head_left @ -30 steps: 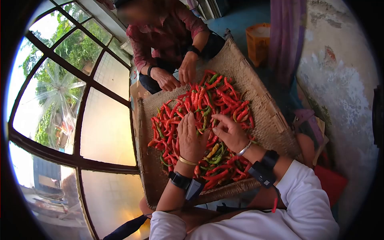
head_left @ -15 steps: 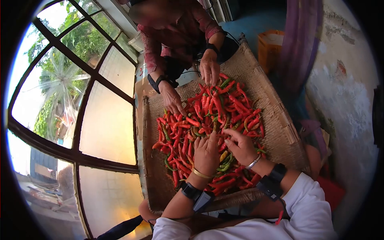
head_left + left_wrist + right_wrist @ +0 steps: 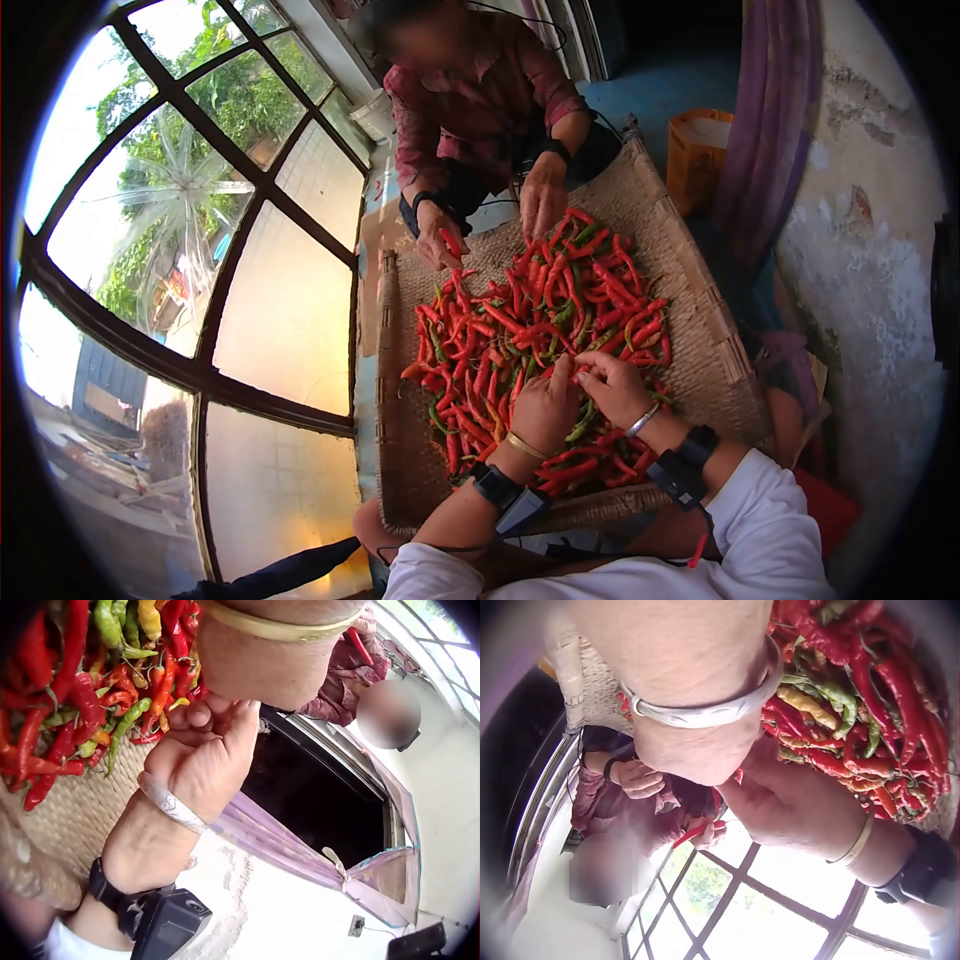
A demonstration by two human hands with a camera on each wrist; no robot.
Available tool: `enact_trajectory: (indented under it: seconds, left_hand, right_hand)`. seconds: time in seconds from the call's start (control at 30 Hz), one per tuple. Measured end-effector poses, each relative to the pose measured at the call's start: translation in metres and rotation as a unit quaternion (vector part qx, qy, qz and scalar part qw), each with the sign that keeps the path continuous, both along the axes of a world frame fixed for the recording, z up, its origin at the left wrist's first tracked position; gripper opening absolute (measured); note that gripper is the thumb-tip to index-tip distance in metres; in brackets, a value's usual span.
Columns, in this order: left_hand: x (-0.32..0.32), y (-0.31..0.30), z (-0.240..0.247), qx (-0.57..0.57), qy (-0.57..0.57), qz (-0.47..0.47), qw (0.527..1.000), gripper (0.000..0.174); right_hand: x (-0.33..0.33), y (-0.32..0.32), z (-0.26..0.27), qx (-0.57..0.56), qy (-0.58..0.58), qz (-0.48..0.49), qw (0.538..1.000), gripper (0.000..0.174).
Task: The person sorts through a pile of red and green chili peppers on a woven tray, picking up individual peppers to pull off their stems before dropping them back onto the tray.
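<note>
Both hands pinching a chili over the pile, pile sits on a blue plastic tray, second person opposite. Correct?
No. The tray is woven basketwork, not blue plastic; the head view shows it. Otherwise right: left hand and right hand pinch a chili over the pile, second person opposite.

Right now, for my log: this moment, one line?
left hand: pinches red chili | right hand: pinches it too | chili pile: on woven tray
</note>
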State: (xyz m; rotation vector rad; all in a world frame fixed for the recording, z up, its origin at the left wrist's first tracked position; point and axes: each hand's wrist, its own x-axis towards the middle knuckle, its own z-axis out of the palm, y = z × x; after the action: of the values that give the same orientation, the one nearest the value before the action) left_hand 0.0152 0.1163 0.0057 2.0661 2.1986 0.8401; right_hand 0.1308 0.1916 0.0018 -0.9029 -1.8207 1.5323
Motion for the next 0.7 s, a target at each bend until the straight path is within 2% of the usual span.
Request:
enact_trajectory:
  seconds: [0.13,0.23,0.3,0.33,0.43,0.5,0.63,0.7]
  left_hand:
    - [-0.004,0.0,0.006,0.085,-0.026,-0.002,0.996,0.054]
    - [-0.006,0.002,0.016,0.13,-0.039,0.005,0.991,0.055]
    - [-0.009,0.002,0.013,0.124,-0.055,0.013,0.991,0.054]
    - [-0.012,0.002,0.01,0.086,-0.052,0.017,0.995,0.054]
    - [-0.014,0.002,0.003,0.039,-0.071,0.029,0.996,0.054]
    - [-0.015,0.002,0.001,0.018,-0.059,0.022,0.998,0.054]
    - [-0.022,0.003,-0.007,-0.019,-0.09,0.034,0.995,0.051]
    - [-0.028,0.003,-0.016,-0.014,-0.03,0.028,0.999,0.047]
  right_hand:
    - [0.001,0.001,0.003,0.014,0.004,0.001,1.0,0.034]
    - [0.001,0.002,0.003,0.036,0.023,-0.016,0.999,0.042]
    - [0.0,0.002,0.0,0.056,0.044,-0.009,0.997,0.043]
    - [0.0,0.003,-0.002,0.055,0.042,-0.009,0.998,0.043]
    - [0.0,0.004,-0.004,0.019,0.052,-0.011,0.998,0.043]
    - [0.0,0.005,-0.001,-0.063,0.059,0.0,0.996,0.042]
    - [-0.001,0.005,-0.006,-0.107,0.045,0.008,0.993,0.039]
    - [-0.001,0.008,-0.011,-0.137,0.018,0.01,0.99,0.038]
